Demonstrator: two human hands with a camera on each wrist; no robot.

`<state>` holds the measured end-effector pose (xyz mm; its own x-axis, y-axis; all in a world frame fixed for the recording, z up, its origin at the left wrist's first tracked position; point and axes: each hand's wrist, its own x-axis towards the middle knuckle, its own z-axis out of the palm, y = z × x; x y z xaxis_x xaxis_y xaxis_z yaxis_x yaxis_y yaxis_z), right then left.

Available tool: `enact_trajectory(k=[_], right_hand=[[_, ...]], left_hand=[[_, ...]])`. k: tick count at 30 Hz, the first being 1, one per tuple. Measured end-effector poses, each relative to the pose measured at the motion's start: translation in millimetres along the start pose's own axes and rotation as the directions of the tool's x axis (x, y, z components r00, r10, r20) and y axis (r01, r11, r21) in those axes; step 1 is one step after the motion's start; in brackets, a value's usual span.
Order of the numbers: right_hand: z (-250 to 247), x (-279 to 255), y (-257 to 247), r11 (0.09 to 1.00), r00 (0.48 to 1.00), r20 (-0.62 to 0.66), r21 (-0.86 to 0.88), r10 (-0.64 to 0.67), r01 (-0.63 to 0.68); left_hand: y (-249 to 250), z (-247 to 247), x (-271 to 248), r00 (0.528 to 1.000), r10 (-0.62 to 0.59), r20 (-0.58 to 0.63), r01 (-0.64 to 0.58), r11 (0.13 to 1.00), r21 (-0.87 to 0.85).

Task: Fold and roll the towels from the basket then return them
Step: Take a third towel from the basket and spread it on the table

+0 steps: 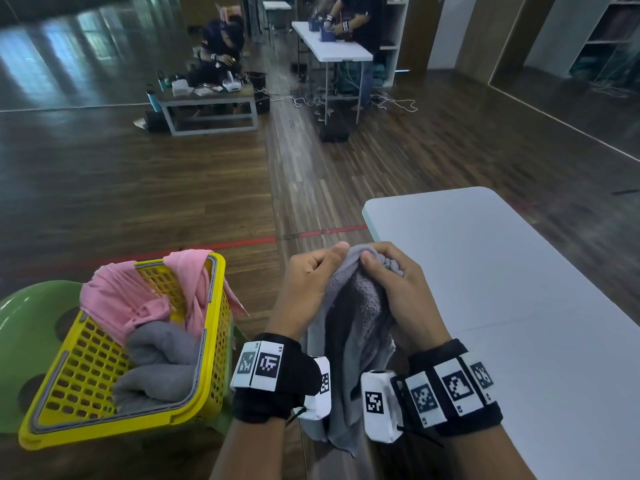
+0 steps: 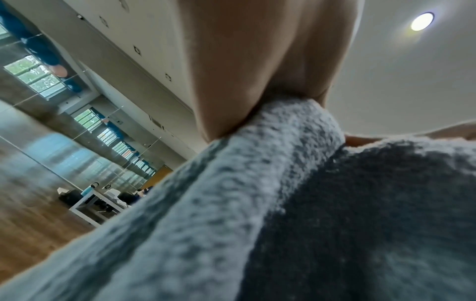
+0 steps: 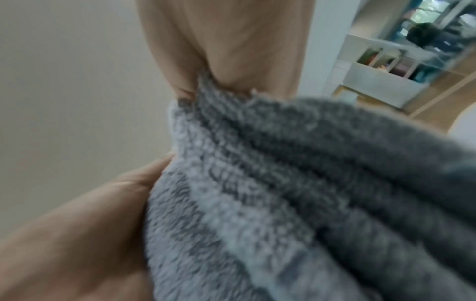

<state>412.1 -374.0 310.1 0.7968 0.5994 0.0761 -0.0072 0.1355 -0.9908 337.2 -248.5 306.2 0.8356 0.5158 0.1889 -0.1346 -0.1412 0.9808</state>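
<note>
- Towel first: the grey towel [image 1: 356, 327] you've got is bunched up in the air between your hands, hanging down past your wrists, just left of the white table [image 1: 502, 306] edge and not lying on it.
- Your left hand [image 1: 308, 282] pinches the top fold — thumb pressed on the near side, the other fingers curled behind the cloth. The left wrist view shows the terry squeezed right up against your palm [image 2: 257, 61].
- Your right hand [image 1: 398, 289] is curled around the top edge too, thumb on the front, fingertips [image 1: 393, 265] wrapped over a gathered bit of the hem. The right wrist view is blurry, but the towel [image 3: 283, 183] is clearly clamped in the grip.
- Off to your left, the yellow basket [image 1: 194, 403] sits on a green stool [image 1: 31, 317], with a pink towel [image 1: 128, 299] draped over its far rim and another grey towel [image 1: 159, 365] lumped inside — loosely twisted, not neat.
- Further back: wood floor with a red tape line [image 1: 242, 242], and two people working at other tables.
</note>
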Motion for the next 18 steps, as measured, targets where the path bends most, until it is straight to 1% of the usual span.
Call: enact_trajectory(k=[2, 5, 7, 9, 11, 13, 14, 16, 18], right_hand=[[1, 1, 3, 1.0, 1.0, -0.01, 0.018, 0.024, -0.024], [6, -3, 4, 0.996, 0.996, 0.006, 0.003, 0.086, -0.086], [9, -5, 3, 0.99, 0.987, 0.078, -0.035, 0.14, -0.137], [8, -6, 0, 0.983, 0.977, 0.155, -0.127, 0.15, -0.131], [7, -5, -4, 0.987, 0.988, 0.126, -0.145, 0.089, -0.07], [5, -2, -4, 0.995, 0.999, 0.035, -0.095, 0.016, -0.012], [3, -1, -3, 0.997, 1.0, -0.005, -0.074, -0.003, 0.002], [2, 1, -1, 0.997, 0.999, -0.033, -0.08, -0.02, 0.017], [2, 1, 0, 0.989, 1.0, -0.015, -0.15, -0.002, 0.0]], left_hand=[[-3, -1, 1, 0.999, 0.024, -0.033, -0.023, 0.999, 0.041], [-9, 0, 2, 0.997, 0.033, -0.066, -0.031, 0.999, 0.03], [-10, 3, 1, 0.994, 0.019, -0.104, -0.018, 1.0, 0.016], [-12, 3, 1, 0.992, 0.01, -0.129, -0.009, 1.0, 0.014], [-13, 3, 2, 0.996, 0.001, -0.089, 0.002, 0.999, 0.038], [-13, 5, 1, 0.999, 0.003, -0.033, 0.0, 0.996, 0.093], [-12, 5, 0, 1.0, 0.009, -0.03, -0.005, 0.994, 0.11], [-10, 4, 0, 0.998, 0.026, -0.055, -0.021, 0.995, 0.097], [-12, 0, 2, 0.992, 0.059, -0.11, -0.043, 0.99, 0.136]])
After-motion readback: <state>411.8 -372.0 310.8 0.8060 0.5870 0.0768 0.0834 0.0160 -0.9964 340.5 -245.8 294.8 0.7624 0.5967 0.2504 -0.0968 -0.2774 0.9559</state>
